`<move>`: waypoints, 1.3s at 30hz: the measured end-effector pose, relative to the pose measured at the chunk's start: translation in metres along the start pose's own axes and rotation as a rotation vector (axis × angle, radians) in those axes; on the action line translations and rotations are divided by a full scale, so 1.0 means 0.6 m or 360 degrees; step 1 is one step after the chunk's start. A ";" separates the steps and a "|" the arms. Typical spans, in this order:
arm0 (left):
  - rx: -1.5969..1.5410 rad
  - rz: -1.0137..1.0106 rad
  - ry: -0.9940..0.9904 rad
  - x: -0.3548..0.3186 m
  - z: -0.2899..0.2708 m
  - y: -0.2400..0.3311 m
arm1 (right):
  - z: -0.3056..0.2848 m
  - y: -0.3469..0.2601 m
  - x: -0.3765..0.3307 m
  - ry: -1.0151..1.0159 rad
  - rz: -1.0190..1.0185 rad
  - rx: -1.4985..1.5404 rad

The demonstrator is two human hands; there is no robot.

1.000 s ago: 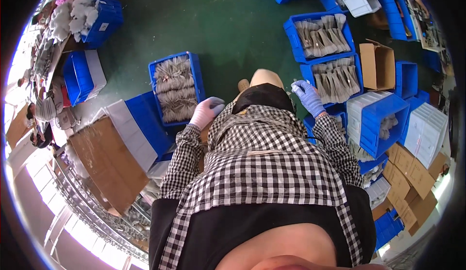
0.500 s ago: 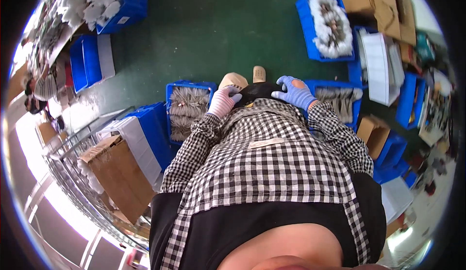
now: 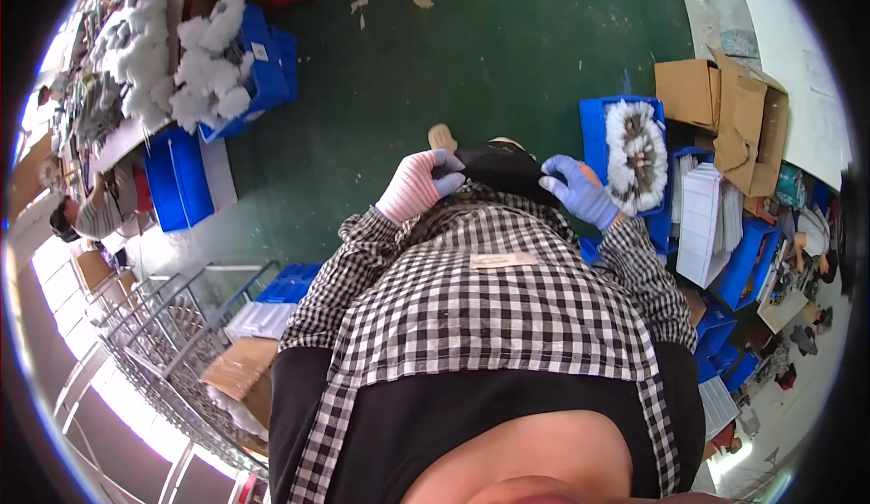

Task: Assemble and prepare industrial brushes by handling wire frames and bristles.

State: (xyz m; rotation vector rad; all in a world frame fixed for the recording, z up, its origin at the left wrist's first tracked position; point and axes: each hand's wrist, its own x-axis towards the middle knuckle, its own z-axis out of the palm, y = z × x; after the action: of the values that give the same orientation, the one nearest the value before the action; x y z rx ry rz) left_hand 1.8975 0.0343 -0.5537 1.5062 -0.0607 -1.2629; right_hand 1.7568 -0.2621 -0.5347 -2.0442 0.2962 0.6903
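Looking down from the head view, both gloved hands meet at a black bundle (image 3: pixel 501 167) held out in front of the checked shirt (image 3: pixel 489 295). The left hand (image 3: pixel 415 184), in a pale striped glove, has its fingers curled onto the bundle's left edge; the right hand (image 3: pixel 580 192), in a blue glove, pinches its right edge. What the bundle is cannot be made out, and the torso hides its lower part. Just right of the right hand, a blue crate (image 3: pixel 594 132) of white-fringed pieces sits on the green floor (image 3: pixel 435 60). Cardboard boxes (image 3: pixel 716 105) stand beyond it.
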 end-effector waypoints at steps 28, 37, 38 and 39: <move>-0.0644 -0.0782 0.0853 -0.309 0.153 -0.089 | -0.201 0.150 -0.181 -0.0719 0.0404 0.0636; -0.1444 -0.0076 0.1049 -0.266 0.092 -0.118 | -0.234 0.181 -0.171 -0.0866 0.0470 0.0144; -0.1595 -0.0110 0.1143 -0.243 0.056 -0.049 | -0.231 0.185 -0.171 -0.0865 0.0478 0.0085; -0.1771 0.0145 0.0834 -0.246 0.018 -0.057 | -0.228 0.187 -0.173 -0.0878 0.0480 0.0045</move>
State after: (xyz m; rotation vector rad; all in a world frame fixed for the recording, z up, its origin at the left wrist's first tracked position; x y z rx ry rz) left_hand 1.8077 0.1320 -0.4804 0.7709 0.7830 -0.5742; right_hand 1.6692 -0.4438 -0.4972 -1.7120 0.2882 1.3886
